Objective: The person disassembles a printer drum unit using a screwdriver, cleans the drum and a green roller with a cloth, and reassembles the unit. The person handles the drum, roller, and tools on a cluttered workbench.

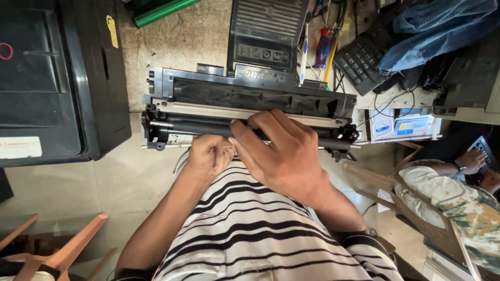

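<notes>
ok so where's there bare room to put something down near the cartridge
Bare top shows behind the cartridge, between the black printer and the upright black cover, below the green roller. Bare floor lies left of the left hand, under the printer's edge. The right is crowded: pens, keyboard, cables, blue cloth. The right hand covers the cartridge's middle.

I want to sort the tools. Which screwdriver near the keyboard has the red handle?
The red-handled screwdriver stands between the other two: the white-and-blue tool is left of it, the yellow-handled one right, nearest the black keyboard.
</notes>
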Tool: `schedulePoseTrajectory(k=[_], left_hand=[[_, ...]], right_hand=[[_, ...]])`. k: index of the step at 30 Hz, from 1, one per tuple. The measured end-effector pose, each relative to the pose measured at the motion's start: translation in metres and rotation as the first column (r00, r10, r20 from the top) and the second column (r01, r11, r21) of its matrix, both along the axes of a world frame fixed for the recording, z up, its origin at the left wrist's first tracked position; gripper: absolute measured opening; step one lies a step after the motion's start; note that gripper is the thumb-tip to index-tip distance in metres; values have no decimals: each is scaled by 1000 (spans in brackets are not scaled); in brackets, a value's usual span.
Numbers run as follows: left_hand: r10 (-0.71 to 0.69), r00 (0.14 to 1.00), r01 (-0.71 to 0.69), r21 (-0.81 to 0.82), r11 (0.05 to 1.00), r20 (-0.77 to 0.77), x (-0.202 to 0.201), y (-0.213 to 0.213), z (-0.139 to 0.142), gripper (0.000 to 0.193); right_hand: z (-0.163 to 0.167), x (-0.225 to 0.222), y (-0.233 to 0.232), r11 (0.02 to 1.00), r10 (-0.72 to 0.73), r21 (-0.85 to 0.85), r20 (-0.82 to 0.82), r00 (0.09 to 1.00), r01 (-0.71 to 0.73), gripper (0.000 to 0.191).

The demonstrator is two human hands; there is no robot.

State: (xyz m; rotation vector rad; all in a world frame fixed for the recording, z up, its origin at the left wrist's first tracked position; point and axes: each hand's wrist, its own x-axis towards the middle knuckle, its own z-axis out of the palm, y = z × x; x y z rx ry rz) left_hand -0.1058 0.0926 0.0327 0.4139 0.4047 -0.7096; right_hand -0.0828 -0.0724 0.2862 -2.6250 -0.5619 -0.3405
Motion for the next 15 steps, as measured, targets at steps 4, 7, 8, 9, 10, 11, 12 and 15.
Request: schedulePoseTrajectory(k=[4,7,8,9,10,11,12,15], left_hand=[[-44,999,44,5,999,-13,6,0,12,22],[23,996,-8,-166,986,89,7,-4,20,16],[73,988,-38,-253,967,132,7,-5,23,14],[45,996,-31,-167,985,81,8,-8,27,11],[29,999,-27,-75,997,28,10,-12,30,13],[22,999,-21,18,1000,-28,11,-15,34,19],[6,1000,-6,-31,999,-19,13,-17,37,17],[-25,998,18,-113,993,-60,16,-22,44,17]], right_hand=[[-2,-1,-1,1000,3,1,2,1000,-3,30],[-3,-2,-2,1000,10,-3,6,1000,-10,29],[-3,-2,-3,1000,13,-10,7,1000,-13,29],[-3,-2,-3,1000,19,-12,11,1000,-19,28],[-3,-3,-3,1000,14,-24,13,1000,-13,28],[-3,-3,-4,999,11,-35,14,1000,-10,29],[-3,-3,-4,999,6,-48,15,1000,-6,29],[-3,-2,-4,999,-1,-33,15,1000,1,27]])
